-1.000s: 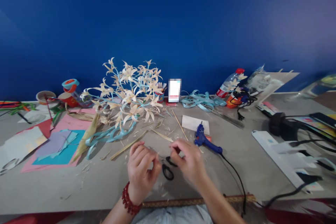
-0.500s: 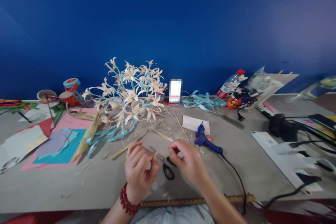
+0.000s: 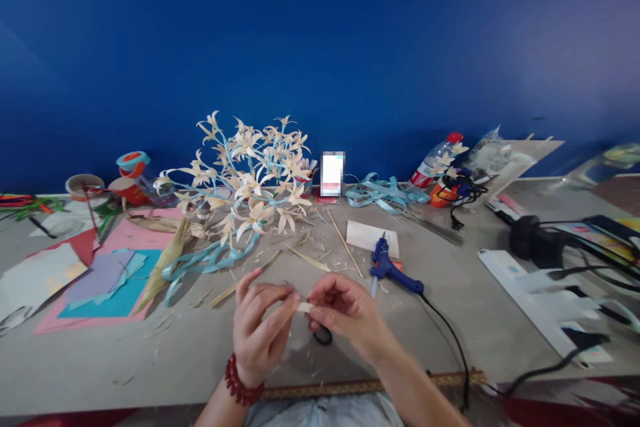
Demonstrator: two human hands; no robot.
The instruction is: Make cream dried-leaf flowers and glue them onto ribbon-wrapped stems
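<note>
Between the fingertips of both hands is a small pale husk strip (image 3: pixel 305 307), stretched across the gap. My left hand (image 3: pixel 263 320), with a red bead bracelet on its wrist, pinches the left end. My right hand (image 3: pixel 347 313) pinches the other end between thumb and fingers. Scissors (image 3: pixel 324 336) lie on the table beneath the hands, mostly covered, one black handle loop showing. Behind the hands stands a bunch of cream husk flowers (image 3: pixel 255 213) on light blue wrapped stems. A blue glue gun (image 3: pixel 390 263) rests to the right of my right hand.
Dried husks (image 3: pixel 167 273), coloured paper (image 3: pixel 113 293) and light blue ribbon (image 3: pixel 215 257) lie left. A thin stick (image 3: pixel 345 243) and scraps lie ahead. A white power strip (image 3: pixel 530 300), cables and a bottle (image 3: pixel 437 157) are on the right. The glue gun's cord (image 3: pixel 453 333) runs to the front edge.
Both hands have drawn closer and turned, and the pale strip now shows between them. My left fingers have straightened from a curl. More of the scissors is covered.
</note>
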